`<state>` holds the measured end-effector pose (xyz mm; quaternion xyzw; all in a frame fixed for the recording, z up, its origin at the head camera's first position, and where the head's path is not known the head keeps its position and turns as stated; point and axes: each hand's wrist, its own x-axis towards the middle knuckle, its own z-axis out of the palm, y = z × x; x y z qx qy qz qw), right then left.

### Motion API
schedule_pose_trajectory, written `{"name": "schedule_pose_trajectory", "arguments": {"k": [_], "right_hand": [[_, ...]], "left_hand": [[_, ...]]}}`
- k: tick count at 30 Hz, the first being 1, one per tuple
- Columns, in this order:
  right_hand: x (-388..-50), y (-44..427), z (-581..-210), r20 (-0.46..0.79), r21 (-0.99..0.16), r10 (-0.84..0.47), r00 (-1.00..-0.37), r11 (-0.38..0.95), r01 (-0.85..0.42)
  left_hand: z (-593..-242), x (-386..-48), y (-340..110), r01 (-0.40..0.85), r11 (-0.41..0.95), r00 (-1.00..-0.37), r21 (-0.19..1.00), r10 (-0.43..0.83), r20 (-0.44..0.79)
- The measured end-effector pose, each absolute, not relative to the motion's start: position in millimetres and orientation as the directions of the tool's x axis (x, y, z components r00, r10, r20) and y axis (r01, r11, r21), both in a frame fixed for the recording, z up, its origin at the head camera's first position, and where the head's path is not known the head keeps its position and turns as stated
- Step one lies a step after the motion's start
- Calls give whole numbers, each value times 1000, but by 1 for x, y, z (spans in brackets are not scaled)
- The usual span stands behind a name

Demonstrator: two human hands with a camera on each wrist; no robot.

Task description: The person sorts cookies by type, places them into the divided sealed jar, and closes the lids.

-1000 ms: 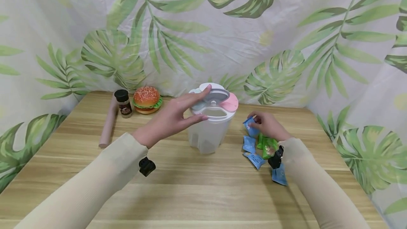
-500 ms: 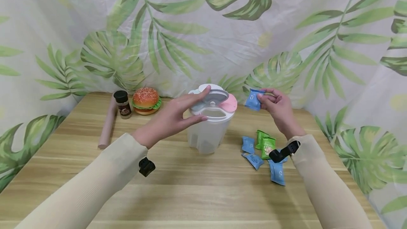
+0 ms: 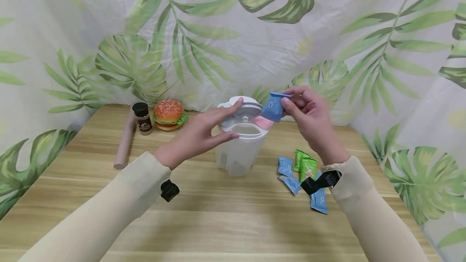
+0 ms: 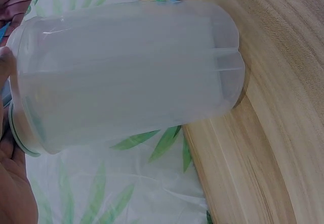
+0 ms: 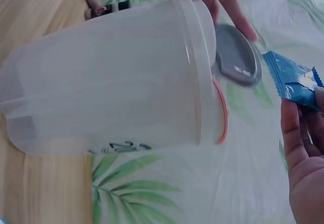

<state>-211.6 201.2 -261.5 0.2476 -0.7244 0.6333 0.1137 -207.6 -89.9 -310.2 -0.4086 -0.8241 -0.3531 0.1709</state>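
From the milky container (image 3: pixel 238 157) with its grey, white and pink lid (image 3: pixel 249 110), one blue packet (image 3: pixel 273 107) shows at two o'clock, green packets (image 3: pixel 308 166) at four, an orange-brown, green-frilled burger (image 3: pixel 169 112) toward nine, above tan wood-grained table (image 3: pixel 218 221), before green-leaf-printed white cloth (image 3: pixel 269 47).

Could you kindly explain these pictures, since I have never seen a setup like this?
There is no robot: the work is done by a person's bare left hand and right hand. The widest picture comes from a camera on the head, looking forward and down; the two sideways ones come from small black cameras on the wrists. On the pale wooden table stands a tall translucent plastic container with a raised grey oval flap; the left hand touches its top. The right hand pinches a small blue packet, apart from the container. At right lie more blue packets and shiny green packets; at left are a dusty-pink cylinder, a black-capped jar and a sesame-topped burger.
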Motion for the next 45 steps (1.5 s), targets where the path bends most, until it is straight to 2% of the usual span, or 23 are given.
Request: {"name": "schedule_pose_trajectory", "arguments": {"k": [6, 19, 27, 30, 45], "right_hand": [[-202, 180, -267, 554, -742, -363, -749, 192, -642], [-198, 168, -285, 537, -590, -502, -678, 351, -727], [-202, 173, -289, 589, -470, -595, -548, 299, -830], [-203, 175, -289, 586, -443, -624, -517, 287, -849], [-204, 176, -290, 567, -387, -653, -503, 328, -862]], "left_hand": [[-310, -206, -90, 782, 422, -623, 459, 551, 555], [-311, -206, -88, 783, 418, -622, 461, 547, 560], [-313, -207, -85, 790, 398, -612, 466, 541, 576], [-312, -206, -86, 790, 399, -613, 466, 542, 575], [-310, -207, -88, 795, 408, -606, 448, 551, 574]]}}
